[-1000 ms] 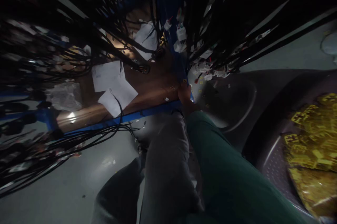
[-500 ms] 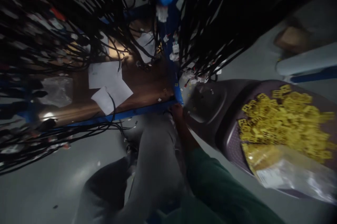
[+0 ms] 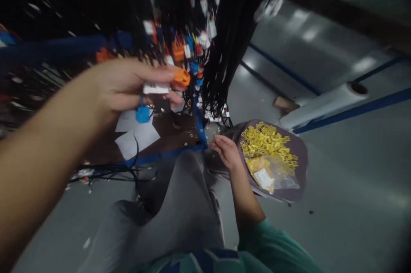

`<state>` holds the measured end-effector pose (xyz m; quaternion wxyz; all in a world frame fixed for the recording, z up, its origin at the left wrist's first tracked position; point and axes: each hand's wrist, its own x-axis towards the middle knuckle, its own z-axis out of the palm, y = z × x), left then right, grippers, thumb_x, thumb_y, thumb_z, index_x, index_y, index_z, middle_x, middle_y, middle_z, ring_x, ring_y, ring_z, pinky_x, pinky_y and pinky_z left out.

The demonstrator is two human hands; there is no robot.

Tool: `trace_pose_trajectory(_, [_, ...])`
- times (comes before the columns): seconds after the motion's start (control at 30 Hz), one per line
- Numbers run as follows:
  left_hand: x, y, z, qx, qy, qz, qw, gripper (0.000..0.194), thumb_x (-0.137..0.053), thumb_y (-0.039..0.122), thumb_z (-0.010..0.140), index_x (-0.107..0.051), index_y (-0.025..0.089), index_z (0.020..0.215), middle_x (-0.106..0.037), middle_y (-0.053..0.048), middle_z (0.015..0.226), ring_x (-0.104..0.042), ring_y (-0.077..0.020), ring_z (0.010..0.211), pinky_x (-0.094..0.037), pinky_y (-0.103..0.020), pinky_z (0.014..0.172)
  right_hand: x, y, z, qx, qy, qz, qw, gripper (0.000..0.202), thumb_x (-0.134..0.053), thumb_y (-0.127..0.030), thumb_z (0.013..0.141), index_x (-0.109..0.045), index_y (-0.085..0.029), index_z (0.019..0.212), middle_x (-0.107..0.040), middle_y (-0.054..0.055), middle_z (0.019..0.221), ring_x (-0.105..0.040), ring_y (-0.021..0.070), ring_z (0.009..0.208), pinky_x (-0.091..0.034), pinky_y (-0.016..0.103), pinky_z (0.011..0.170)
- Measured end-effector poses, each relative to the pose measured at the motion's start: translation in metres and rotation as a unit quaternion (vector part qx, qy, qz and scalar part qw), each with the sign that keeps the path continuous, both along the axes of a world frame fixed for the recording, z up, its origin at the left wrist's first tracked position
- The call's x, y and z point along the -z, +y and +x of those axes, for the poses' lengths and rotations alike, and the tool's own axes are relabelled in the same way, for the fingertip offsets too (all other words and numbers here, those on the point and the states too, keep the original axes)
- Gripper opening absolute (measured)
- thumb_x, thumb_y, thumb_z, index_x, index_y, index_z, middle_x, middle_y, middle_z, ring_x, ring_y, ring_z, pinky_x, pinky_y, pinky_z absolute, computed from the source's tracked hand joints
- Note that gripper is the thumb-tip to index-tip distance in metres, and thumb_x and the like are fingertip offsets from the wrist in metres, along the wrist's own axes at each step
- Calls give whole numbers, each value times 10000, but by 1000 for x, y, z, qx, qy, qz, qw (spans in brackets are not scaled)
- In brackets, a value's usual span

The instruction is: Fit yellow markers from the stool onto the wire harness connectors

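Your left hand (image 3: 128,82) pinches the orange connector (image 3: 182,77) above the low shelf (image 3: 168,131), toward its right edge, while your right hand (image 3: 227,150) curls near the front right corner, contents unclear, and crowding black cables (image 3: 221,57) could snag the connector if pulled sideways.

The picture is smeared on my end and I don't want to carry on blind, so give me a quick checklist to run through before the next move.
1. Left hand has the orange connector: ok, held at the thumb and fingers.
2. Blue connector well apart from the left hand: not ok, it hangs just below it.
3. Right hand holding a piece: cannot tell, the fingertips are too small and blurred.
4. Yellow pieces on the purple seat: ok, heaped beside the right hand.
5. Clear bag away from the heap: not ok, it lies up against it.
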<state>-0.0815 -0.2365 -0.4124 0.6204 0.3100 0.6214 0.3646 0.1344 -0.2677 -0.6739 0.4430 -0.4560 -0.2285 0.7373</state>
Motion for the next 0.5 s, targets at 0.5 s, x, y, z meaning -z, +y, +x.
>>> trace_pose_trajectory(0.5, [-30,-52,42,94,-260,52,959,292,-380,160,870,-580,15,1026,-682,-147,727,-681,-222,675,-554,-398,717,-210,-38,-3,14,-26,418,908,113,-683,-210,712,-677,-208,825,-686,-30,673,-651,91,615,-540,230,629])
